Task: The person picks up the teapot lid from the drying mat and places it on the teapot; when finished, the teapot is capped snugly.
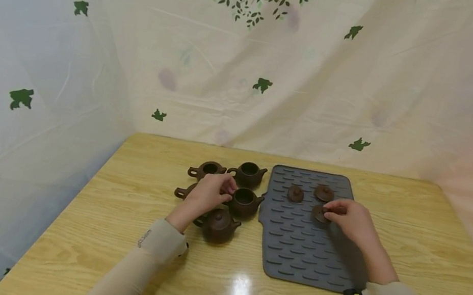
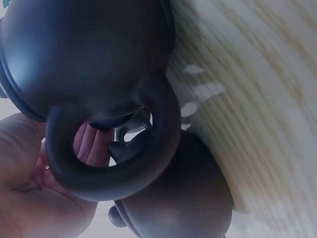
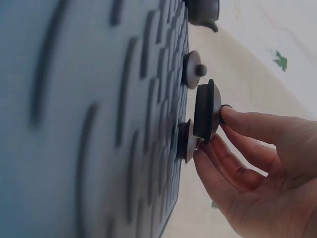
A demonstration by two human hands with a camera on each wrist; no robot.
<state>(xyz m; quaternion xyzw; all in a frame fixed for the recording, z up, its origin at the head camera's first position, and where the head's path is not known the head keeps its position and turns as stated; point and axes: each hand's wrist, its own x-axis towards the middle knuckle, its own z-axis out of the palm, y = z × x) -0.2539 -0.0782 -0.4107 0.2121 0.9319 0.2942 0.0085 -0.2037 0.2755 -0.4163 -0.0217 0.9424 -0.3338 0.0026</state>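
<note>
My right hand [image 1: 352,220] pinches the knob of a brown teapot lid [image 3: 205,111] between thumb and fingers. The right wrist view shows that lid held up on edge, apart from the mat. Two other lids, one left [image 1: 295,194] and one farther back [image 1: 324,193], lie on the grey ridged mat [image 1: 303,253]. Over the teapot group, my left hand [image 1: 209,192] has loosely bent fingers beside a lidless teapot [image 1: 243,204]; any contact there is hidden. A lidded teapot [image 1: 218,227] stands nearest, and its round handle partly covers the left hand in the left wrist view.
Two lidless teapots, one back left [image 1: 209,168] and one back right [image 1: 249,173], stand behind the left hand. Another teapot [image 1: 183,191] is partly covered by that hand. A patterned curtain [image 1: 251,114] hangs behind the wooden table [image 1: 115,211].
</note>
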